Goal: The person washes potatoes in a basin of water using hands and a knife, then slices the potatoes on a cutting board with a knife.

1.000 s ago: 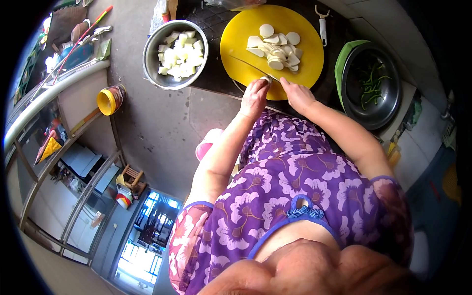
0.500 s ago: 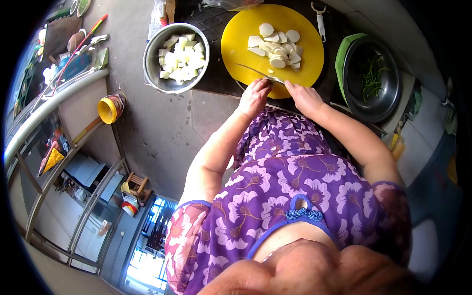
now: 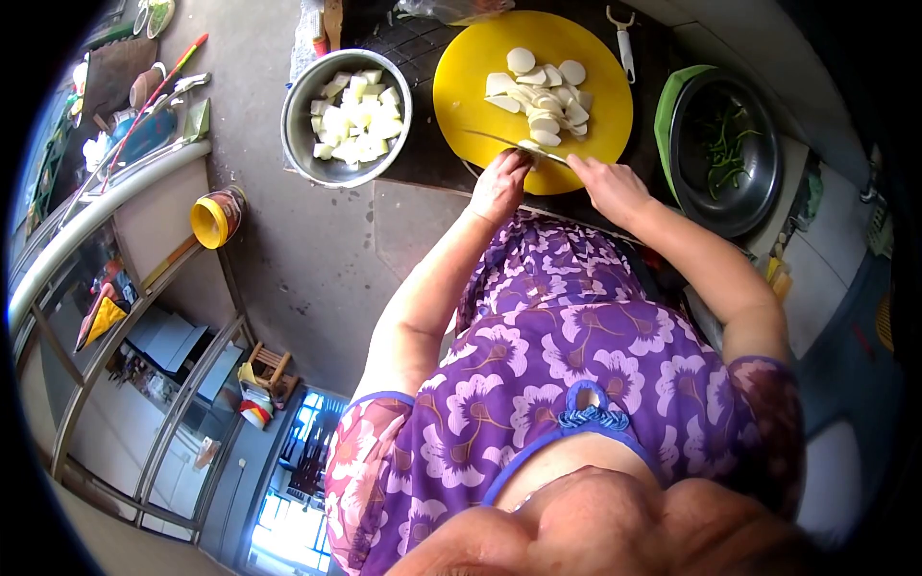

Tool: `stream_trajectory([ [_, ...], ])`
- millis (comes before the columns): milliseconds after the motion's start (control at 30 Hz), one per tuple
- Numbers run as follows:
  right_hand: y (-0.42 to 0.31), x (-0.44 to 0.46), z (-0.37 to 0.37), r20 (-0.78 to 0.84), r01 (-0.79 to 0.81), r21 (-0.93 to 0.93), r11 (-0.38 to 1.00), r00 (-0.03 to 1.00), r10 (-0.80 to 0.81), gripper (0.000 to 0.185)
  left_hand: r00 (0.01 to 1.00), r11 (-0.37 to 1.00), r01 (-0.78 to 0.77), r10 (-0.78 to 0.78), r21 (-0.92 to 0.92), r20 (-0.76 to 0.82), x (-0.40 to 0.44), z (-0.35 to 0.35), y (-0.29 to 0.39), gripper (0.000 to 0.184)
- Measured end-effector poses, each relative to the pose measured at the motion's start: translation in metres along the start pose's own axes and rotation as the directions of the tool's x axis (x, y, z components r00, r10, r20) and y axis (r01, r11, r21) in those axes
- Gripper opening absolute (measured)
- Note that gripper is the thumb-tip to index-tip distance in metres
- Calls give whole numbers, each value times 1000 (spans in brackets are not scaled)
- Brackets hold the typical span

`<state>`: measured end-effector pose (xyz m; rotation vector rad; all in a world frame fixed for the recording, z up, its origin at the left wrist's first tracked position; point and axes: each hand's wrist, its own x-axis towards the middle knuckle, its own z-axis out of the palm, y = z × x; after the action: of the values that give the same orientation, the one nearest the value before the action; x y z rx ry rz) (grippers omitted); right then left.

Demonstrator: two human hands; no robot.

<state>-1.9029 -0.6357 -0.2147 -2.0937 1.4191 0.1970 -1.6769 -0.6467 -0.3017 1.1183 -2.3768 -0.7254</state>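
The knife [image 3: 501, 138] lies across the near part of the round yellow cutting board [image 3: 461, 77], its thin blade pointing left. My right hand [image 3: 615, 195] is closed round its handle at the near right edge. Close beside the blade, my left hand [image 3: 501, 188] has its fingers bunched over a white vegetable piece, mostly hidden beneath them. Just beyond the blade, a loose pile of white vegetable slices [image 3: 544, 100] covers the middle of the board, some round and some oblong.
A metal bowl [image 3: 291, 130] of pale vegetable chunks stands left of the board. At the right, a dark bowl [image 3: 696, 197] holds green strips. A white-handled peeler [image 3: 626, 56] lies beyond the board. A yellow bucket [image 3: 213, 219] is farther left.
My right hand and the knife have shifted slightly right. Another white slice now shows just beyond the blade, at the near end of the pile. My left hand stays nearly in place.
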Motion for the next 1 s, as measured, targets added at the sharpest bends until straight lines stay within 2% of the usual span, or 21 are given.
stream_trajectory([
  [133, 2, 0, -1, 65, 7, -41, 999, 998, -5, 39, 996, 995, 73, -76, -69, -36, -1, 2, 3, 34],
  [300, -7, 40, 32, -3, -32, 5, 999, 999, 32, 40, 988, 988, 69, -87, -139, -126, -1, 2, 5, 35],
  [467, -1, 36, 25, 8, -122, 96, 988, 993, 121, 42, 986, 993, 63, -77, -98, -151, 3, 3, 6, 34],
  [633, -7, -2, -11, 131, -12, -26, 1000, 991, 15, 44, 986, 993, 92, -101, -67, -134, -3, 4, 8, 34],
  [733, -5, 8, 7, 45, 15, 4, 1000, 999, -15, 42, 981, 991, 104, -117, -85, -154, -4, 4, 8, 34],
  [833, -6, 36, 36, -7, -20, 10, 1000, 1000, 20, 41, 975, 992, 100, -112, -74, -192, -2, 3, 9, 26],
  [1000, -6, 39, 32, -11, -90, 109, 990, 996, 92, 45, 971, 991, 94, -112, -90, -212, -3, 1, 9, 23],
])
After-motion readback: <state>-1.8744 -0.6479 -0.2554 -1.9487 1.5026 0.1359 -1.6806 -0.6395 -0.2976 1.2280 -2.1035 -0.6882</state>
